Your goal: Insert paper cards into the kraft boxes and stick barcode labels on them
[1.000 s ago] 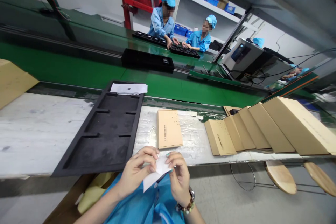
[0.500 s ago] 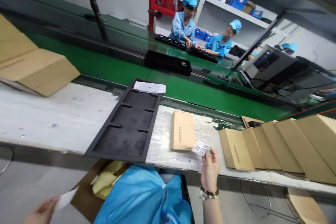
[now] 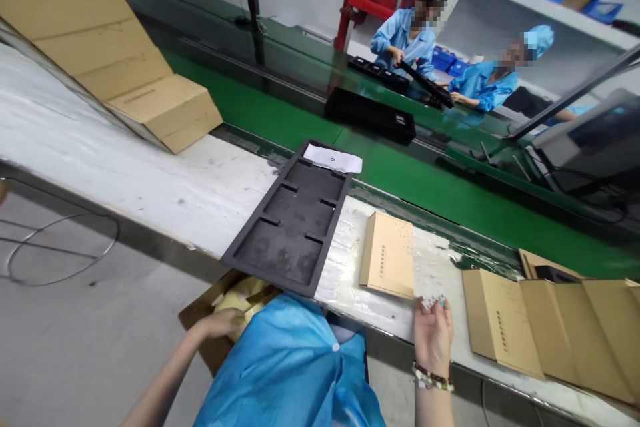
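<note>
Fingers of the right hand pinch a printed label, brown carton at eleven o'clock; whether the left hand, over yellow sheeting, grips, I cannot tell.

From your position, the single carton at 1 o'clock and the end carton of the row at 2 o'clock each carry a dark column of Chinese characters, too small to read with certainty; the folded carton at 11 o'clock bears one unreadable printed line. The label in your right hand, at 2 o'clock, shows small illegible print. The paper strip at 12 o'clock bears one small dark mark, and the black case beyond it, toward 1 o'clock, carries a blurred pale sticker.
</note>
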{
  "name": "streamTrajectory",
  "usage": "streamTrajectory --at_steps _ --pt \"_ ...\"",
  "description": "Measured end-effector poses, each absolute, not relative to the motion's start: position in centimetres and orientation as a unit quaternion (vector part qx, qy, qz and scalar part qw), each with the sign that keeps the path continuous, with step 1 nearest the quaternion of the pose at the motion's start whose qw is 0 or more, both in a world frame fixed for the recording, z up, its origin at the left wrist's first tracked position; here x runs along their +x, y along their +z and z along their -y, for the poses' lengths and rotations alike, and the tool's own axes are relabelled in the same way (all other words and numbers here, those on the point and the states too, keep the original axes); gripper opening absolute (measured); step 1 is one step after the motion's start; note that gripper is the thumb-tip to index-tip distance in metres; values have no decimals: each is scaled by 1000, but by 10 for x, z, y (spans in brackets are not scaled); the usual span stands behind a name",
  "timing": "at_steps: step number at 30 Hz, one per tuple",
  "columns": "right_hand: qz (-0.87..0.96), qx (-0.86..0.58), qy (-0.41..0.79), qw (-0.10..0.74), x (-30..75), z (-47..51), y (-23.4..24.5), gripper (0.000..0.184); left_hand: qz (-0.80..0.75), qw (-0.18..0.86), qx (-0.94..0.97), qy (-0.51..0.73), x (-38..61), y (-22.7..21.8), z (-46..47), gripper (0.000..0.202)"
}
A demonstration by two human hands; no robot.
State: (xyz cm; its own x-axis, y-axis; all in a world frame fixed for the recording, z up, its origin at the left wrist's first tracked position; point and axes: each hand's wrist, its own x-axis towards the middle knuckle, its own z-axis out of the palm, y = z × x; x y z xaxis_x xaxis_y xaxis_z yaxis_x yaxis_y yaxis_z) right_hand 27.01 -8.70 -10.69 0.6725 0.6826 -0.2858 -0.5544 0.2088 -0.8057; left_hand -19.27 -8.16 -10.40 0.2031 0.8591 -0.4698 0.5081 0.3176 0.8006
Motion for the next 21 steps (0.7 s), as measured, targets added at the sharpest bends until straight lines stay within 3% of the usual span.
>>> streamTrajectory --at_steps 3,4,6,8,10,11,16,21 --pt "49 -437 456 774 265 74 -102 35 -416 609 659 144 -131 -66 81 19" --pt "43 -422 473 773 262 68 -101 35 -340 582 717 179 -105 -55 77 21" --pt "30 -394 498 772 255 58 -100 39 -273 442 815 257 -49 -43 63 51" --pt "16 -369 514 774 248 52 -100 42 -319 344 837 283 3 -49 46 82" --pt "0 -347 527 776 243 51 -99 44 -373 343 810 295 39 -70 34 112" --pt "-9 -337 533 776 241 53 -99 45 -392 345 798 301 50 -83 31 115" --pt "-55 -288 565 771 229 92 -93 52 -405 299 796 335 34 -133 51 76" --pt "-122 -266 613 734 206 148 -79 41 -248 142 853 437 -20 -119 52 61"
